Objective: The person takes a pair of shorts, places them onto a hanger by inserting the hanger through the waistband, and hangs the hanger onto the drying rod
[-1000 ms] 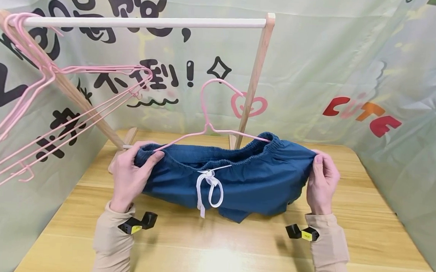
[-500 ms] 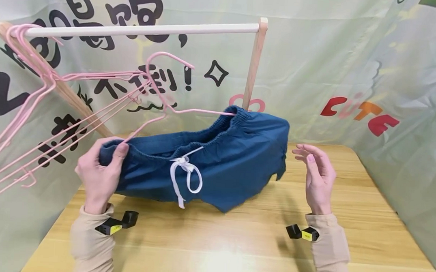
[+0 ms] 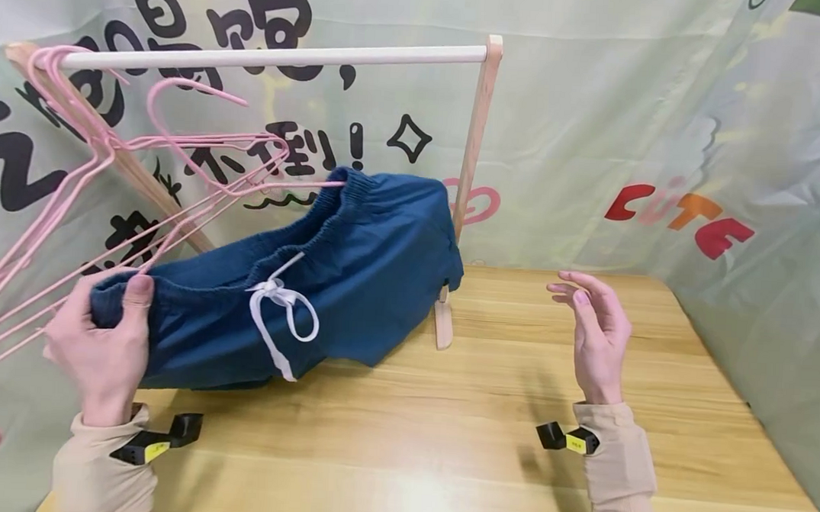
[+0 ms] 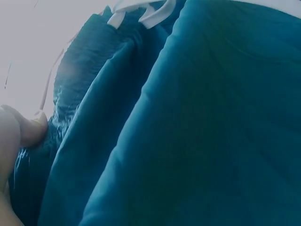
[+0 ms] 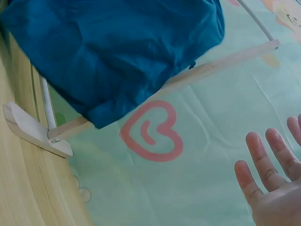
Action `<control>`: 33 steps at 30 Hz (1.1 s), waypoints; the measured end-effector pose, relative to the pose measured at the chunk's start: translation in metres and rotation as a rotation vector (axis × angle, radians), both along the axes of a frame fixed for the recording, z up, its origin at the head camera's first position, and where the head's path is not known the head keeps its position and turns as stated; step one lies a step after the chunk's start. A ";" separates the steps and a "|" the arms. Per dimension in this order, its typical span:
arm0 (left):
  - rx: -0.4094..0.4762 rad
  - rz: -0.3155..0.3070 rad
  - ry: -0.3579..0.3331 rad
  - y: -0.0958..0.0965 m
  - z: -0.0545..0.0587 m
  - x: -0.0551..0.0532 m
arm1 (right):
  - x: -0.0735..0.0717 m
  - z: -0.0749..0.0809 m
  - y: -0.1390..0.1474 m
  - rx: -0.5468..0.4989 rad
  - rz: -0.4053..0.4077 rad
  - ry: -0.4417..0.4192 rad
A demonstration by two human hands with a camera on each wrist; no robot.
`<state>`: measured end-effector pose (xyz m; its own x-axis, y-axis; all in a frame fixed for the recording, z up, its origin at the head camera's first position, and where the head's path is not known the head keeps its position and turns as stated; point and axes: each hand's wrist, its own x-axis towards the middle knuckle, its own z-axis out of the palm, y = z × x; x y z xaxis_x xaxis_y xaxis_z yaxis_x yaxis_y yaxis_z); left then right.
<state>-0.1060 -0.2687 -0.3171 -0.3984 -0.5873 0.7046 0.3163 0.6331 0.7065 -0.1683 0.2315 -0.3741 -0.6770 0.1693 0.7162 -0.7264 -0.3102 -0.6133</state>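
Observation:
Dark blue shorts (image 3: 382, 262) with an elastic waist and a white drawstring bow (image 3: 281, 296) hang tilted above the table, right side higher. A pink clothes hanger (image 3: 268, 189) runs inside the waistband, its hook sticking up and pointing right. My left hand (image 3: 104, 334) grips the waistband's left end together with the hanger's end, thumb in front. In the left wrist view, the thumb (image 4: 33, 129) presses on the gathered waistband (image 4: 80, 80). My right hand (image 3: 599, 333) is held up over the right of the table, fingers relaxed, touching nothing.
A clothes rack with a white rail (image 3: 274, 56) and wooden posts (image 3: 479, 129) stands at the back left. Several pink hangers (image 3: 78, 150) hang at its left end, behind my left hand. The wooden table (image 3: 511, 459) reaches a printed cloth backdrop (image 3: 580, 126).
My left hand has carried the shorts and hanger left, raising their right side and the hook. My right hand let go of the shorts' right side and stays apart from them.

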 end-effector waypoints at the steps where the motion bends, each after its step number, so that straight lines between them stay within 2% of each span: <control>1: 0.008 0.010 0.009 -0.003 0.001 0.000 | 0.000 0.000 0.000 0.002 0.001 -0.002; 5: 0.014 0.077 0.021 -0.010 0.008 -0.001 | 0.000 0.001 0.001 0.022 0.003 -0.007; 7: 0.001 0.114 0.005 -0.011 0.012 -0.004 | 0.000 0.000 0.001 0.028 0.003 -0.009; 10: -0.022 0.164 -0.033 -0.012 0.018 -0.010 | 0.000 -0.001 0.001 0.033 0.006 -0.014; 20: -0.022 0.295 -0.163 -0.012 0.036 -0.036 | 0.001 -0.002 0.000 0.046 0.010 -0.030; 26: -0.073 0.296 -0.215 -0.013 0.037 -0.042 | 0.001 -0.002 0.000 0.044 0.016 -0.030; 33: -0.131 0.274 -0.258 -0.010 0.033 -0.038 | 0.001 -0.002 0.000 0.046 0.016 -0.037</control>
<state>-0.1444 -0.2791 -0.2839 -0.4129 -0.6086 0.6776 -0.0544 0.7591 0.6487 -0.1670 0.2319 -0.3759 -0.7057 0.1259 0.6972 -0.6980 -0.2925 -0.6536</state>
